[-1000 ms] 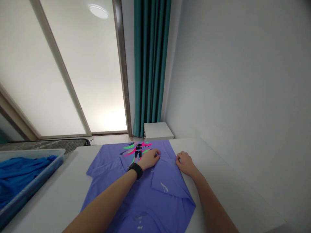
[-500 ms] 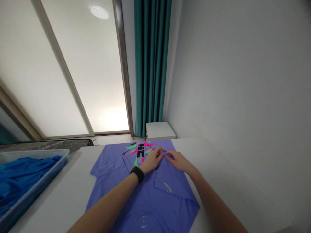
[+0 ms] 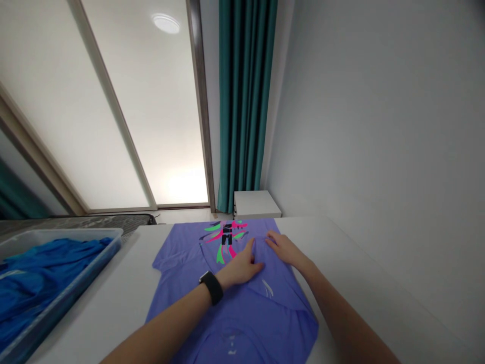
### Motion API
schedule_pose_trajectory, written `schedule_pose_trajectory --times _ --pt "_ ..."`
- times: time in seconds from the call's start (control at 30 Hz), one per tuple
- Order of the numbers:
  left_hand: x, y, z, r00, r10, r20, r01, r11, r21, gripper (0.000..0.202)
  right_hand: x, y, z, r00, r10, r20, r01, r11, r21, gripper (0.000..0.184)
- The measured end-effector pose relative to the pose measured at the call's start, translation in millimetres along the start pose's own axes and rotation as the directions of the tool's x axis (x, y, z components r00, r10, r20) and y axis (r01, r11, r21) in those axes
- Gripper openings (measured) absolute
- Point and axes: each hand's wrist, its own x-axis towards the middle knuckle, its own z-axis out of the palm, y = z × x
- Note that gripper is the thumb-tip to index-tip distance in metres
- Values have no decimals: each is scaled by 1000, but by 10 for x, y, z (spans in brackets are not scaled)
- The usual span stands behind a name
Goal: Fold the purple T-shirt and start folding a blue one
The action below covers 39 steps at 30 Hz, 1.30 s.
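A purple T-shirt (image 3: 189, 263) with a pink, green and black print lies spread on the white table (image 3: 359, 283), its right side folded inward. My left hand (image 3: 242, 267), with a black watch on the wrist, lies flat on the folded part near the shirt's middle, fingers stretched out. My right hand (image 3: 284, 248) rests palm down on the fold's upper right edge, fingers extended toward the print. Neither hand grips the cloth.
A clear plastic bin (image 3: 76, 283) with blue clothing (image 3: 41, 263) stands at the table's left. Beyond the far edge are a small white cabinet (image 3: 256, 203), a teal curtain (image 3: 244, 101) and a sliding glass door (image 3: 144, 116). A grey wall runs along the right.
My left hand has slid back toward me along the fold, off the print. My right hand moved inward from the shirt's right edge onto the fold. The view shifted slightly left.
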Motion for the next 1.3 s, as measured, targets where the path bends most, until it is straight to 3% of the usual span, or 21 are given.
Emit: schedule_pose_trajectory --times 0.13,0.23,0.37,0.5,0.7,0.87,1.03,1.3 --pt "-266 23 -13 1000 24 -4 -22 972 236 83 -2 -12 113 997 73 18 -69 985 -156 17" --pt "-409 61 8 1000 15 -25 -6 943 333 65 -13 -46 149 995 99 17 -91 963 -253 15" --pt "-471 91 5 997 37 -68 -11 935 353 32 -11 -74 149 994 107 10 -98 938 -333 21" --pt "-444 31 -77 986 85 -140 -35 943 330 20 28 -42 147 993 118 4 -108 926 -362 26" --pt "-589 -11 -128 978 163 -130 -63 824 563 23 75 -9 181 992 123 -6 -116 917 -381 20" --pt "-931 79 88 917 397 34 -350 762 545 50 63 -30 215 993 120 -5 -112 911 -396 20" --pt "-1086 -4 259 924 370 93 -366 790 491 60 67 -88 174 993 119 6 -105 900 -423 22" --pt "-1086 114 232 937 340 79 -331 795 508 54 197 -189 164 990 140 -6 -126 876 -466 27"
